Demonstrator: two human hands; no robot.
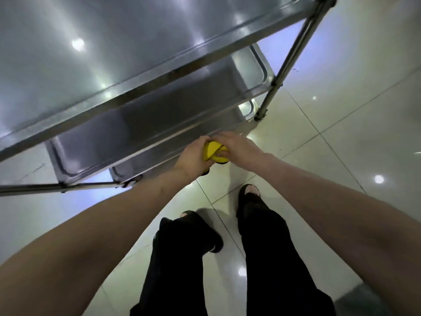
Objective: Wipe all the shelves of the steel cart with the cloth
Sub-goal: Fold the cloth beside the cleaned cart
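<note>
A steel cart (95, 65) with three stacked shelves fills the upper left of the head view, seen from above. Its middle shelf (173, 110) and bottom shelf (247, 108) show beneath the top one. Just in front of the cart's near edge, both hands meet around a bunched yellow cloth (211, 151). My left hand (193, 156) grips the cloth from the left. My right hand (237, 147) holds it from the right, fingers curled onto it. Most of the cloth is hidden between the hands.
Glossy pale floor tiles (330, 137) spread to the right and below. My two legs in black trousers (262, 247) and sandals stand right behind the hands. The cart's steel posts (293, 46) rise at its right corner, and another lies along the left (57, 187).
</note>
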